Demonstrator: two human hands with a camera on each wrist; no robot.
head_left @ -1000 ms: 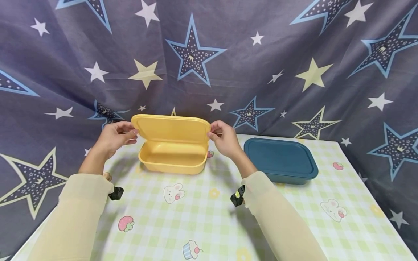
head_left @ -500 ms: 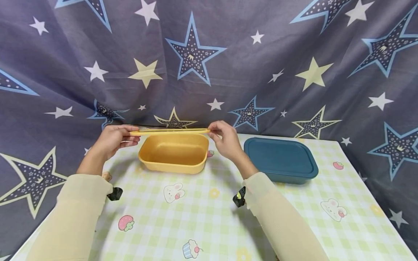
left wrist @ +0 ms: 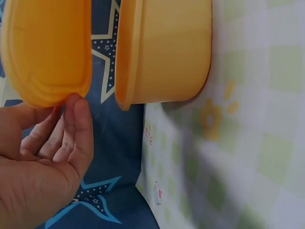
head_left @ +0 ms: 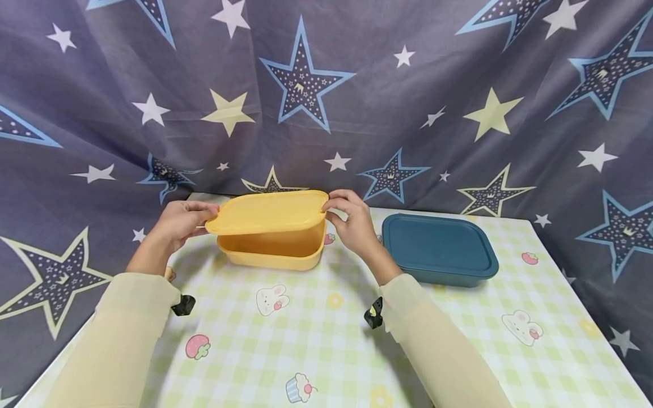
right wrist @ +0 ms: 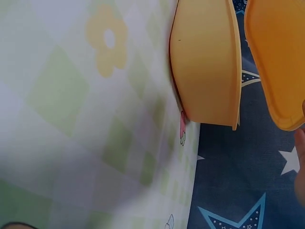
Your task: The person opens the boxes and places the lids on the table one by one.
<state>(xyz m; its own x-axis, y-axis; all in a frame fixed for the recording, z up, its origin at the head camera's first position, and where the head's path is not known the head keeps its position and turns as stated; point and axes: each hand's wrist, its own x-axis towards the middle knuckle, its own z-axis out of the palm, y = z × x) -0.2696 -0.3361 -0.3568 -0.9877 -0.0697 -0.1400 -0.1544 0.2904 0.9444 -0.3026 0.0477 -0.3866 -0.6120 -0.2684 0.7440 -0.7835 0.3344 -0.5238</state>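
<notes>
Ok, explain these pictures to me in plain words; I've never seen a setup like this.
There is no machine here: a person works with two bare hands. The wide picture comes from a camera worn on the head, looking forward and down. The other two come from cameras on the wrists, so the table looks turned sideways.

The left hand and right hand hold opposite ends of a yellow, rounded rectangular lid. It is above an open yellow rectangular box, with a gap visible in both wrist pictures.

On the pale green-and-white checked tablecloth there is also a dark blue rectangular box, its top covered.
</notes>
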